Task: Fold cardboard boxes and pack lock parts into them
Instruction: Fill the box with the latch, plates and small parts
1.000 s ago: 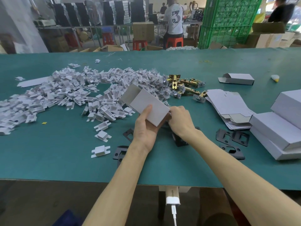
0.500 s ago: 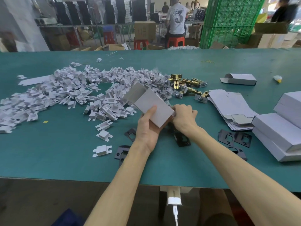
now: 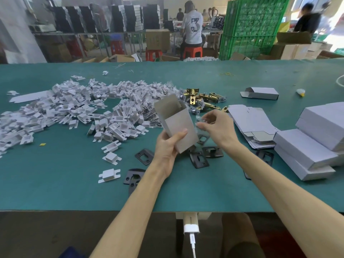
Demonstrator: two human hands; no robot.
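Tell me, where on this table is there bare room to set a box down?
Bare table lies near-left, between the white insert pile and the near edge, and along the far strip beyond the brass latches. Crowded: black plates mid-table, flat blanks and stacked boxes right.

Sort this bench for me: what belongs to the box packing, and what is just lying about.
In the job: open cardboard box, gripped by the left hand; right hand, pinching a small clear packet; brass latches; black plates; flat box blanks; closed white boxes; white card inserts.
Lying about: rubber bands; yellow scrap; white charger.
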